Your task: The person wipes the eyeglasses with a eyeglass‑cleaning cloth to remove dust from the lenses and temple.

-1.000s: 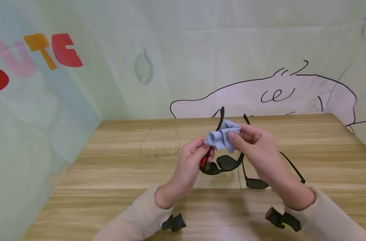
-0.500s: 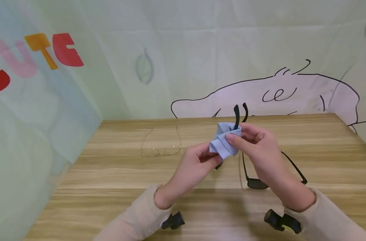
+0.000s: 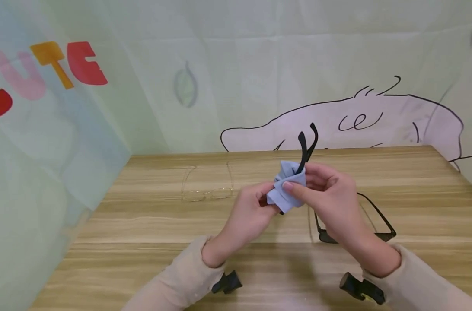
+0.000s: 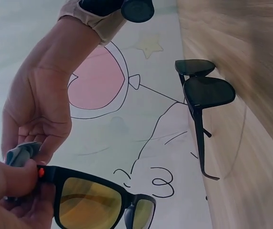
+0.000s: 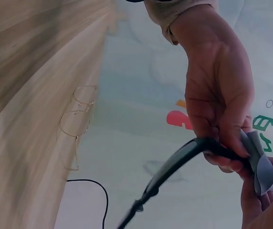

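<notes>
Both hands are at a pair of black sunglasses (image 4: 91, 202) held in the air. Amber-tinted lenses and a small red mark by the hinge show in the left wrist view. My left hand (image 3: 251, 216) grips the frame at its hinge end. With thumb and fingers, my right hand (image 3: 333, 203) pinches a light blue cloth (image 3: 286, 196) folded around a temple arm. Beyond the cloth, both temple tips (image 3: 303, 149) point up and away. The hands and cloth hide most of the front of the frame in the head view.
Another pair of dark sunglasses (image 3: 327, 236) lies on the wooden table (image 3: 142, 259), partly behind the right forearm. Thin gold-rimmed glasses (image 3: 208, 194) lie at the left. A printed cloth backdrop (image 3: 162, 121) rises behind and at the left of the table.
The sunglasses have turned, so their lenses no longer show in the head view and the temple tips now stand close together. The cloth has moved from free in the fingers to around a temple arm.
</notes>
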`<state>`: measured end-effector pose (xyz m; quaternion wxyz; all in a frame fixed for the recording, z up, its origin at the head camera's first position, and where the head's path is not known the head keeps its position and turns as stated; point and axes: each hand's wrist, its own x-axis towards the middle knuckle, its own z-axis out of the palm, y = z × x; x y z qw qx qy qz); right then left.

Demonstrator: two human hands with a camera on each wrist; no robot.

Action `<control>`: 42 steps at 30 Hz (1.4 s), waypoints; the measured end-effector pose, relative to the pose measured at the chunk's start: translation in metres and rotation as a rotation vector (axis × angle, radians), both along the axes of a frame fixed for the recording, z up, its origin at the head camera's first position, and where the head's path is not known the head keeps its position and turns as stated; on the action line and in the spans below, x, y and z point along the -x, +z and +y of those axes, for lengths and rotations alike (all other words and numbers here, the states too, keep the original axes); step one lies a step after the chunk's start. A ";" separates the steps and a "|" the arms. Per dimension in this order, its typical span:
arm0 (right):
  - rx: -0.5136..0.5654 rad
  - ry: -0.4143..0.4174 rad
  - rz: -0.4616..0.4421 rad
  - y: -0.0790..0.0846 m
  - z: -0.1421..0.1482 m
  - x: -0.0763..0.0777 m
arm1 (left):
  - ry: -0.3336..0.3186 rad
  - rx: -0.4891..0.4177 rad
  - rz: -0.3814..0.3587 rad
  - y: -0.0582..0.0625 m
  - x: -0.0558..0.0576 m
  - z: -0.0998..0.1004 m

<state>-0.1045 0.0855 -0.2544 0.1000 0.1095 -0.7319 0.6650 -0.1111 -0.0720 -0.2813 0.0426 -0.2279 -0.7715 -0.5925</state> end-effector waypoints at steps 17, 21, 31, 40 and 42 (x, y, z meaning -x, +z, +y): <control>0.204 0.052 -0.155 0.012 0.022 0.015 | -0.096 0.110 0.174 -0.011 -0.006 -0.001; 0.243 0.054 -0.128 0.013 0.026 0.018 | -0.092 0.151 0.242 -0.014 -0.009 -0.002; 0.569 0.063 0.022 0.026 0.052 0.026 | -0.110 0.072 -0.003 -0.018 -0.011 -0.010; 0.667 0.100 -0.016 0.017 0.075 0.029 | -0.132 -0.557 -0.643 -0.028 0.019 -0.043; 0.705 0.124 -0.023 0.015 0.079 0.029 | -0.158 -0.608 -0.750 -0.033 0.023 -0.051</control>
